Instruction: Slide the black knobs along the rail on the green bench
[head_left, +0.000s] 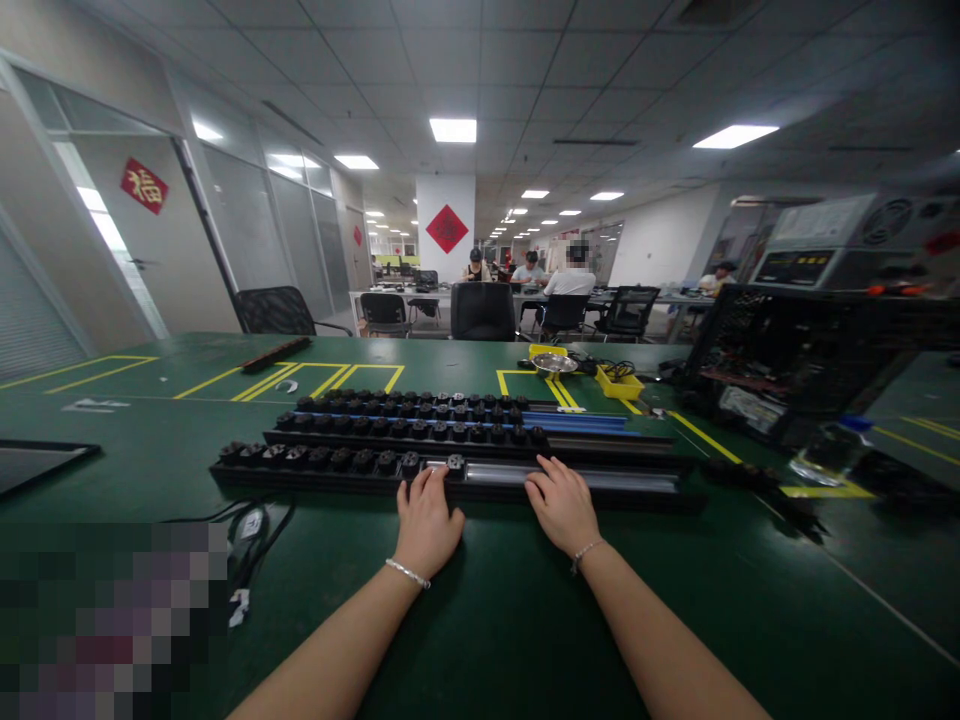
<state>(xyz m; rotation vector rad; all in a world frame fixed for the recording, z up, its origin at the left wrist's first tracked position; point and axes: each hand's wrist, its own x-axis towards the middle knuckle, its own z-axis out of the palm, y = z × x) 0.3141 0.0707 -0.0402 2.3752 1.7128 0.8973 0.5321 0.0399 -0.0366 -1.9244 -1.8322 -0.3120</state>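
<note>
A long black power-strip rail lies crosswise in front of me, its left part filled with a row of black socket modules. One module sits a little apart from that row, at the fingertips of my left hand. That hand rests over the rail's near edge with fingers stretched and thumb out to the side. Farther right, my right hand has its fingers spread on the bare stretch of the rail and grasps nothing. Behind are more rails with modules, including a blue rail.
Cables lie left of my left arm. Farther back are a metal dish and a yellow bin. An open computer case and a clear container stand to the right. A black tray is at far left.
</note>
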